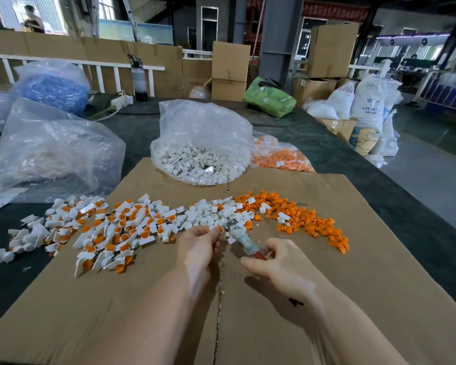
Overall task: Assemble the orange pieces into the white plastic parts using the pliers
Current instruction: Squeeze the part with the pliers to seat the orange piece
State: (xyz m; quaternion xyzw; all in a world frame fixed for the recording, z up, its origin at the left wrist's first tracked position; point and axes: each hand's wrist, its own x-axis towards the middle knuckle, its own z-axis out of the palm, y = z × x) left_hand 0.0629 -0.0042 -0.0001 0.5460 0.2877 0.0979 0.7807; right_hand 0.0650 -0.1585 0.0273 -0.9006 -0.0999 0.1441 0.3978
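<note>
Classic little production line laid out on a flattened cardboard sheet (327,299): loose orange pieces (308,219) heaped on the right, bare white parts (208,213) in the middle, finished white-and-orange ones (108,233) pushed off to the left, so everything flows right to left and stays in reach

Right hand (277,262) wrapped round the red handles of the pliers (241,237), nose pointing up-left toward the other hand, probably so the squeeze comes from the stronger grip

Left hand (200,243) pinching something small at its fingertips right at the plier tips, looks like an orange bit, too blurry to swear by

Hands close together, nearly meeting over the near edge of the white heap

Refill bags parked at the far edge of the cardboard: clear bag of white parts (203,146), bag of orange ones (279,154) just right of it, handy for topping up the heaps
</note>
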